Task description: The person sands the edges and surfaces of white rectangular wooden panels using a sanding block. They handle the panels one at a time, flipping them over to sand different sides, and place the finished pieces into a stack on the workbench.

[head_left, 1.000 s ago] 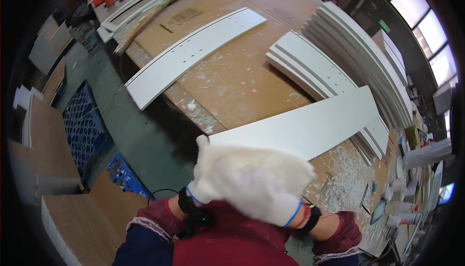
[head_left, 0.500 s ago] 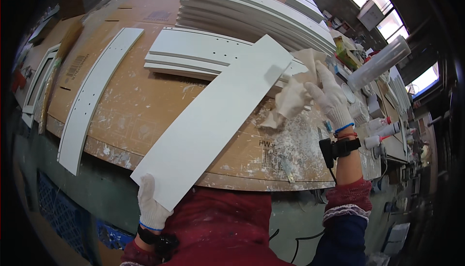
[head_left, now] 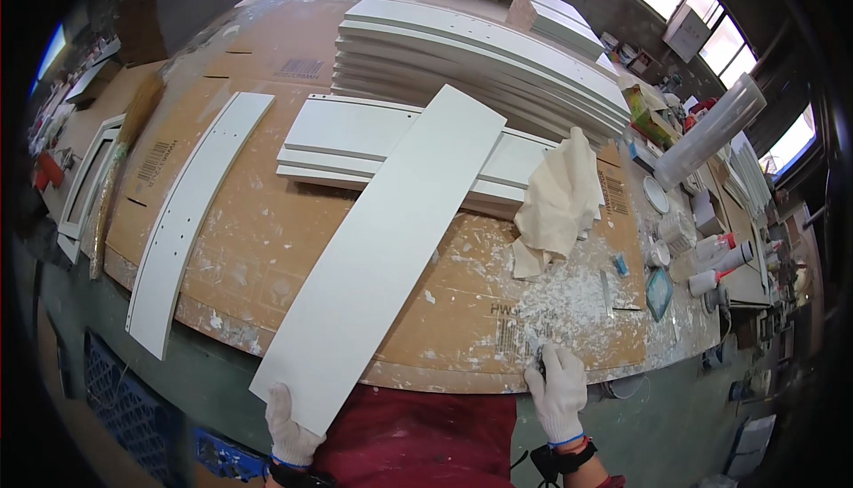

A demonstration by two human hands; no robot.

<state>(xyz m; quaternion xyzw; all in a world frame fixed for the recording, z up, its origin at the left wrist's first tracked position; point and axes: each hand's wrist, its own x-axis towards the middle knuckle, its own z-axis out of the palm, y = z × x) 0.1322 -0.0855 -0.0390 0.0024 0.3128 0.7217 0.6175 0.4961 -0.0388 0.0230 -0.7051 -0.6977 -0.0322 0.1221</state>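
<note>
A long white board [head_left: 382, 261] slants from my lap across the table, its far end resting over a low stack of white boards [head_left: 346, 137]. My left hand [head_left: 291, 426], in a white knit glove, is closed on the board's near end, thumb on top. At the table's front edge my gloved right hand [head_left: 558, 392] is curled, fingers bent, around a small dark thing mostly hidden beneath them; its kind does not show. A crumpled cream cloth [head_left: 560, 199] lies over the right end of the low stack, apart from both hands.
Cardboard scattered with white flakes [head_left: 569, 310] covers the table. A drilled white strip [head_left: 191, 226] overhangs its left front edge. Behind stands a taller pile of white boards [head_left: 480, 62]. At right are a clear plastic roll [head_left: 711, 128], bottles [head_left: 706, 282] and a blue packet [head_left: 658, 294].
My right hand has let go of the cloth and come down to the table's front edge, closing on the small dark thing. My left hand keeps hold of the board; the view has shifted.
</note>
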